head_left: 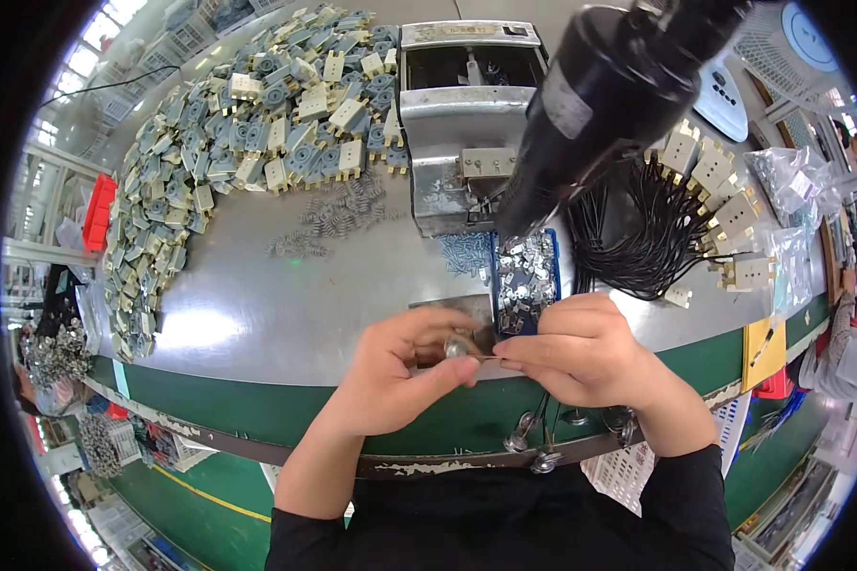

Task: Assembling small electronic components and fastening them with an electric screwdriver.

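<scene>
I'm standing on what looks like a factory floor, at a manual assembly station. The steel tabletop (229, 285) in front of me carries a great heap of identical grey-and-cream housings (305, 105), with loose springs (343, 209), blue-toned screws (464, 254), a blue tray (555, 266) of little metal pieces and bundled black cables (638, 238). A worn metal bench machine (452, 109) sits among them. Below, a yellow line (209, 495) crosses the green floor (186, 519), and another person (849, 357) sits over at the right.
</scene>
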`<action>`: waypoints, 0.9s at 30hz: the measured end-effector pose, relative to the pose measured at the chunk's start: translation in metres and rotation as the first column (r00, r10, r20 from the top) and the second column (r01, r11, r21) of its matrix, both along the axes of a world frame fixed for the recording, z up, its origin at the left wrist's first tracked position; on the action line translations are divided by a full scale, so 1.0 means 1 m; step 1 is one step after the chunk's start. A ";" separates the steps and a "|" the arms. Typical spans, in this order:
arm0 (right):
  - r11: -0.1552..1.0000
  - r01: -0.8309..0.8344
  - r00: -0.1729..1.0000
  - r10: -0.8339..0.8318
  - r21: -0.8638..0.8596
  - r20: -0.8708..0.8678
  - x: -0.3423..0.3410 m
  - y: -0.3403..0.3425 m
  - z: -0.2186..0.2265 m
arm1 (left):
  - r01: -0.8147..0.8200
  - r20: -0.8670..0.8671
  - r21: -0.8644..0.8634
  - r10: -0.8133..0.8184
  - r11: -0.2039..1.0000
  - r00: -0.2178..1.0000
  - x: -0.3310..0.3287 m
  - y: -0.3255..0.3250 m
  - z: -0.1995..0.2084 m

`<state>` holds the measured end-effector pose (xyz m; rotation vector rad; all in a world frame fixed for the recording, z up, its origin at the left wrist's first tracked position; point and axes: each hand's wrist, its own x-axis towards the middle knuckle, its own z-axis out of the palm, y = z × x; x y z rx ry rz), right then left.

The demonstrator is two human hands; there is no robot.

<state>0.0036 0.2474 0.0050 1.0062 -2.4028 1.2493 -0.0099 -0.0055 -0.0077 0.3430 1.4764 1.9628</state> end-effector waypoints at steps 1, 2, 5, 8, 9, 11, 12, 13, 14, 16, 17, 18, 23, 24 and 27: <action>1.000 0.005 1.000 -0.005 -0.003 0.002 -0.001 0.002 0.002 | -0.036 -0.060 -0.075 0.031 0.997 0.998 0.001 0.002 -0.001; 1.000 -0.005 1.000 0.005 -0.011 0.022 -0.003 0.004 0.005 | -0.033 -0.057 -0.079 0.028 0.996 0.998 0.001 0.004 0.001; 0.990 -0.010 0.990 0.029 -0.140 0.135 -0.005 0.007 0.008 | 0.044 -0.173 -0.189 -0.077 0.981 0.982 0.002 0.015 0.009; 0.956 0.003 0.965 0.074 -0.292 0.252 -0.006 0.013 0.008 | 0.072 -0.017 0.131 -0.070 0.989 0.997 0.004 0.027 0.009; 0.946 0.014 0.946 0.093 -0.324 0.311 -0.005 0.016 0.010 | 0.098 -0.010 0.180 -0.098 0.979 0.995 0.004 0.029 0.008; 0.934 0.031 0.922 0.110 -0.355 0.371 -0.004 0.020 0.014 | 0.125 -0.001 0.228 -0.128 0.965 0.992 0.004 0.032 0.007; 0.939 0.024 0.910 0.122 -0.344 0.396 -0.004 0.022 0.015 | 0.128 0.011 0.242 -0.135 0.962 0.991 0.004 0.033 0.006; 0.943 0.015 0.897 0.134 -0.332 0.421 -0.004 0.023 0.016 | 0.131 0.024 0.255 -0.141 0.958 0.990 0.004 0.034 0.006; 0.943 0.020 0.898 0.130 -0.333 0.420 -0.003 0.024 0.019 | 0.136 0.023 0.254 -0.146 0.958 0.989 0.004 0.035 0.007; 0.937 0.025 0.869 0.151 -0.348 0.470 0.001 0.023 0.023 | 0.155 0.013 0.245 -0.163 0.957 0.987 0.005 0.036 0.009; 0.923 0.039 0.891 0.141 -0.383 0.432 0.001 0.021 0.017 | 0.162 0.016 0.247 -0.171 0.955 0.985 0.005 0.037 0.009; 0.923 0.049 0.891 0.133 -0.381 0.435 0.001 0.021 0.017 | 0.130 0.002 0.241 -0.135 0.962 0.991 0.006 0.039 0.010; 0.961 -0.052 0.936 0.142 -0.273 0.321 -0.002 0.021 0.022 | 0.119 -0.428 -0.434 -0.321 0.893 0.845 -0.007 0.028 0.034; 0.971 -0.094 0.949 0.154 -0.221 0.274 -0.002 0.020 0.024 | 0.105 -0.531 -0.403 -0.326 0.909 0.783 -0.006 0.027 0.030; 0.972 -0.075 0.936 0.146 -0.224 0.320 0.002 0.018 0.016 | 0.079 -0.598 -0.375 -0.306 0.924 0.741 -0.003 0.029 0.022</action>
